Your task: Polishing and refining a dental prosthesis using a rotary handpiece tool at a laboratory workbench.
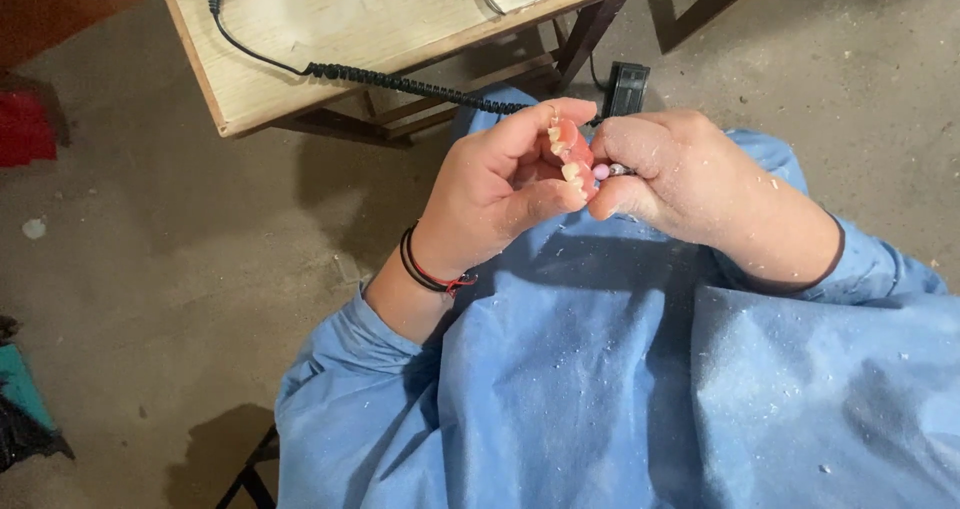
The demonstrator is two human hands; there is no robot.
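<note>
**Denture held against a grinding tip**

The left hand (500, 184) is curled around a pink denture (570, 154), thumb and forefinger pinching it. At its 3 o'clock, touching, the right hand (665, 174) is clenched on a rotary handpiece (612, 171), its pink tip against the denture. A coiled black cord (400, 82) runs toward 10 o'clock over the wooden table (330, 44). White dust speckles the blue gown (600, 369).
</note>
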